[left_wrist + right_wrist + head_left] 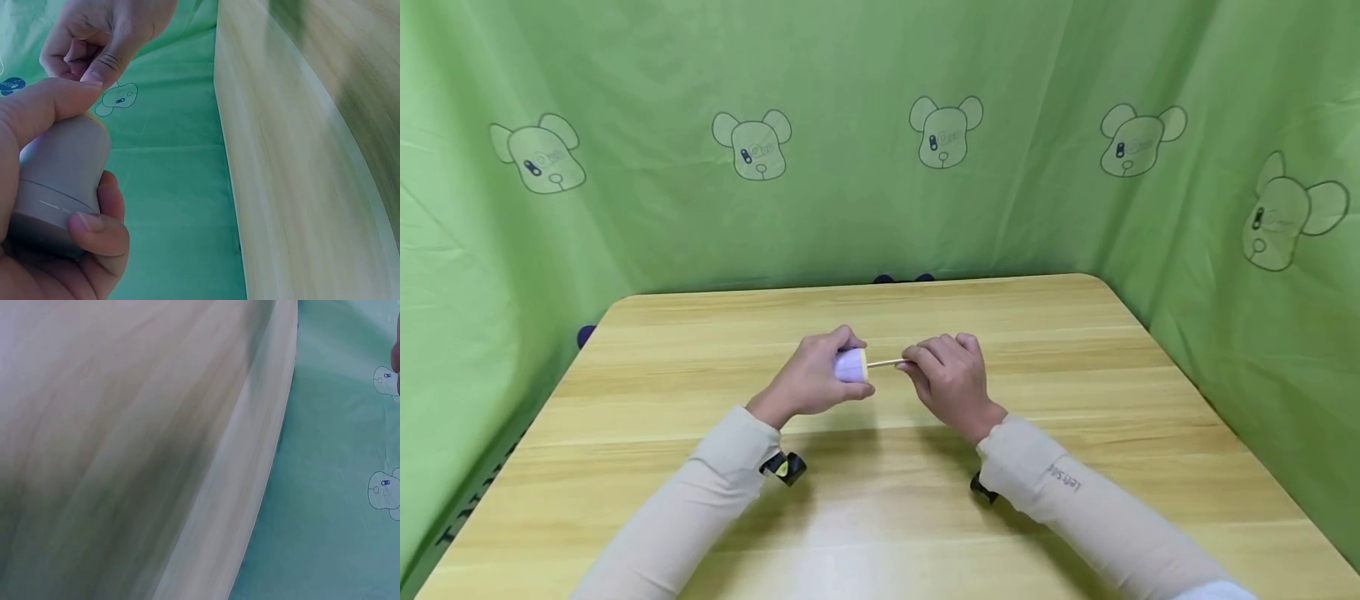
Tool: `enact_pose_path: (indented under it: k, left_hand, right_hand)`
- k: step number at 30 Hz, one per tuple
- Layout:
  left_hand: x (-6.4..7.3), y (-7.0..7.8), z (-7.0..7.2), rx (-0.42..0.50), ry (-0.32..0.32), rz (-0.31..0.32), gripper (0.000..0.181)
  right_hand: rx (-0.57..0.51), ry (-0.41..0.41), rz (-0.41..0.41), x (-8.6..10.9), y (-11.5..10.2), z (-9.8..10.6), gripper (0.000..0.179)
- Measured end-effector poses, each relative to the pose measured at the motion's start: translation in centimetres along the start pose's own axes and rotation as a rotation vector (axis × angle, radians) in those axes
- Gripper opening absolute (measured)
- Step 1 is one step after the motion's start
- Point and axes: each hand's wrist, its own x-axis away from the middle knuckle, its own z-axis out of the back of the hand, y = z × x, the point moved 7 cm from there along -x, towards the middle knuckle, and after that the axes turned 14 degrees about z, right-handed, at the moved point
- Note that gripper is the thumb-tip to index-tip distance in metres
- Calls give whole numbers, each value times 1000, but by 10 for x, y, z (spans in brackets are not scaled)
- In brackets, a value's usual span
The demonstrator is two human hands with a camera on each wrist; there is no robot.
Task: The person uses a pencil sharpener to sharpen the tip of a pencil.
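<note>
My left hand (808, 375) grips a small purple rounded container (850, 365) with a yellow rim, lying sideways above the table. Close up in the left wrist view, the container (65, 159) narrows toward a yellow end, with a seam and faint print near its darker base. From the yellow end a thin pale stick (886, 362) extends to the right. Thumb and forefinger of my right hand (951, 375) pinch its outer end. How deep the stick sits inside is hidden. In the right wrist view only a sliver of a hand shows at the right edge.
Beneath both hands lies a wood-grain table (880, 517) with rounded far corners. Green curtains (850, 217) printed with bear heads hang behind it and along both sides. A black wrist strap (784, 467) hangs below the left cuff.
</note>
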Motion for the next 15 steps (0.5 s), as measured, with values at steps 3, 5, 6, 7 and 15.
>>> enact_pose_path:
  k: [3, 5, 6, 7, 15]
  left_hand:
    - [0, -1, -1, 9, -8, 2, 46]
    - [1, 0, -2, 18, -16, 0, 44]
    - [1, 1, -3, 21, -24, -1, 44]
    - [2, 1, -3, 19, -31, -9, 44]
    - [5, 1, -7, -55, -38, -81, 42]
  right_hand:
    - [33, 14, 33, 0, -1, 1, 32]
    - [67, 30, 61, 0, -2, 2, 34]
    - [81, 40, 75, 0, -3, 3, 35]
    - [96, 48, 87, 1, -4, 3, 36]
    - [94, 0, 101, -1, -8, 0, 39]
